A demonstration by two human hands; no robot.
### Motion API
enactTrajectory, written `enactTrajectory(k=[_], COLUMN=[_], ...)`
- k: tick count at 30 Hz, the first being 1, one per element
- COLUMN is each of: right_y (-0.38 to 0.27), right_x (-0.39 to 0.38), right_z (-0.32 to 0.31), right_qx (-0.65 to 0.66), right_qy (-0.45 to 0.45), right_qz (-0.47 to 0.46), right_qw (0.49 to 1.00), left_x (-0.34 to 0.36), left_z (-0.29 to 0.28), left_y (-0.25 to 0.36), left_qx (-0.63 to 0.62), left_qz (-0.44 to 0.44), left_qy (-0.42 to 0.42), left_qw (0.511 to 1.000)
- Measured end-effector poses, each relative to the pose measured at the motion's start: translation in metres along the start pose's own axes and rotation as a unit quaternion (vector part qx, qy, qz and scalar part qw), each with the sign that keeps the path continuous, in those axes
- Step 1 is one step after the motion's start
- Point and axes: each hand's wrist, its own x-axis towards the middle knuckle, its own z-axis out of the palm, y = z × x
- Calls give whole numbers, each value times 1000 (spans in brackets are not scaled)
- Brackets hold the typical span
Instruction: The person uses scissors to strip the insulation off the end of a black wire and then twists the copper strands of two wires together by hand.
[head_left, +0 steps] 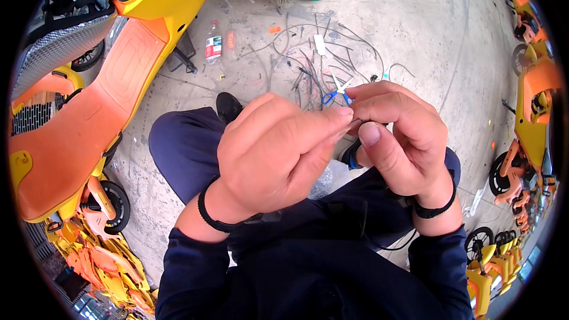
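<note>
We look down on a scuffed grey concrete floor [415, 24]. Blue-handled scissors [339, 89] lie there with blades parted, and we see cable offcuts [308, 74], mostly dark, strewn around and beyond them. Just beyond the scissors sits a white rectangular piece [320, 45]. Beyond and left of them we find an orange scrap [274, 29] and, further left, a clear plastic bottle [213, 42] with a red-and-white label.
</note>
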Motion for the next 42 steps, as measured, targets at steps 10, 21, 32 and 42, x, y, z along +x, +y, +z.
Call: enactTrajectory(k=[10,21,32,42], right_y=[-8,-19,-1,-1], right_x=[-2,-7,-9,-2], right_z=[3,1,5,3], right_qx=[-74,379,40,-69], right_qy=[16,-2,29,41], right_qz=[29,317,72,-2], right_qw=[997,869,996,997], left_x=[-3,-2,2,-1], left_z=[-2,2,-6,-4], left_y=[0,5,4,1], left_qx=[-154,-497,-330,-375], left_qz=[-171,-310,-321,-345], left_qy=[-40,-22,-102,-105], left_qw=[972,810,882,854])
